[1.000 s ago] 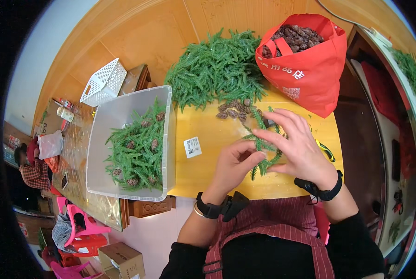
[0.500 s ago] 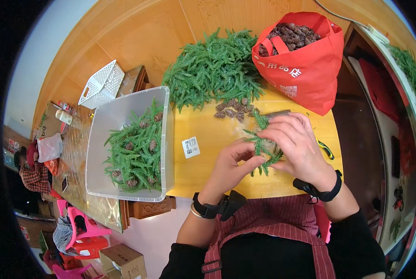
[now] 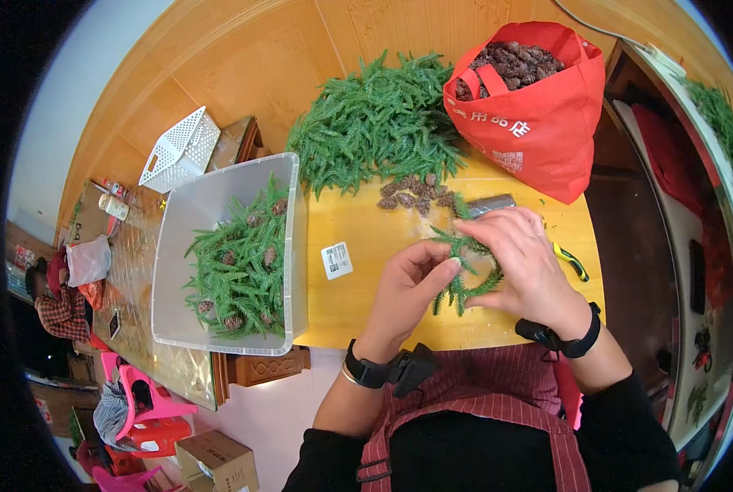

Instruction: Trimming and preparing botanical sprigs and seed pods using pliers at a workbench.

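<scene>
A green artificial pine sprig (image 3: 456, 289) is held between my two hands over the yellow table (image 3: 342, 316). My left hand (image 3: 411, 287) pinches it with thumb and forefinger at its left side. From the right, my right hand (image 3: 526, 262) curls round its branches, fingers bent and thumb below. Part of the sprig is hidden behind my right hand. Just beyond the hands lie several small brown pine cones (image 3: 415, 197) and a dark grey bundle (image 3: 493, 204) whose kind I cannot make out. A yellow-and-black handled tool (image 3: 573, 264) rests right of my right hand.
A clear plastic bin (image 3: 297, 246) at left holds pine sprigs with cones. Behind are a heap of pine sprigs (image 3: 374, 123) and a red bag (image 3: 538, 131) of pine cones. A white label (image 3: 337, 260) lies near the bin. Another person (image 3: 61, 307) is far left.
My left hand has shifted slightly, its thumb now higher on the sprig. The sprig's branches have turned and spread. My right hand's fingers have drawn nearer, baring more of the dark bundle.
</scene>
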`<action>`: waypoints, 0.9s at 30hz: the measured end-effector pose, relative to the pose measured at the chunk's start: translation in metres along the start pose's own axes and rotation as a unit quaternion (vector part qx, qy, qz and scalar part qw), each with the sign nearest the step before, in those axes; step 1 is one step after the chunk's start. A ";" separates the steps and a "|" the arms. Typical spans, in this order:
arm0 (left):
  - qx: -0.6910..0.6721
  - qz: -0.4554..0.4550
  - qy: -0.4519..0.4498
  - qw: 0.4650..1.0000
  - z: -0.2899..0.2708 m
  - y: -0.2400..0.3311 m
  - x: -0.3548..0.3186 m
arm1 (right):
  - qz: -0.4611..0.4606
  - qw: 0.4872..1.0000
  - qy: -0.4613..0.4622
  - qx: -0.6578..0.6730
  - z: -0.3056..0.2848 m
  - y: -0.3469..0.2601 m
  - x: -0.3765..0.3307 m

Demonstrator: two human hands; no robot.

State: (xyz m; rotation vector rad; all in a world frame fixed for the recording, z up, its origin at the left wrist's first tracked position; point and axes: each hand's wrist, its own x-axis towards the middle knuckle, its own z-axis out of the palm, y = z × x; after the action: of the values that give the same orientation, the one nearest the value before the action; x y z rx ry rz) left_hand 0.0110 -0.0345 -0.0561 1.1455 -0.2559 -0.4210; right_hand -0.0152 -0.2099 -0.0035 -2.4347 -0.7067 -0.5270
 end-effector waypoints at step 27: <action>0.023 0.003 -0.045 0.999 0.001 0.000 0.000 | 0.077 0.974 0.075 0.202 0.007 0.015 -0.009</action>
State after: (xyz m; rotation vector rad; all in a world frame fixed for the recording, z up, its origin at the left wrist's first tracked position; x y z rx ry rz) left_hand 0.0105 -0.0357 -0.0554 1.1716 -0.3485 -0.4631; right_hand -0.0119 -0.2199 -0.0190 -2.0258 -0.4986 -0.4503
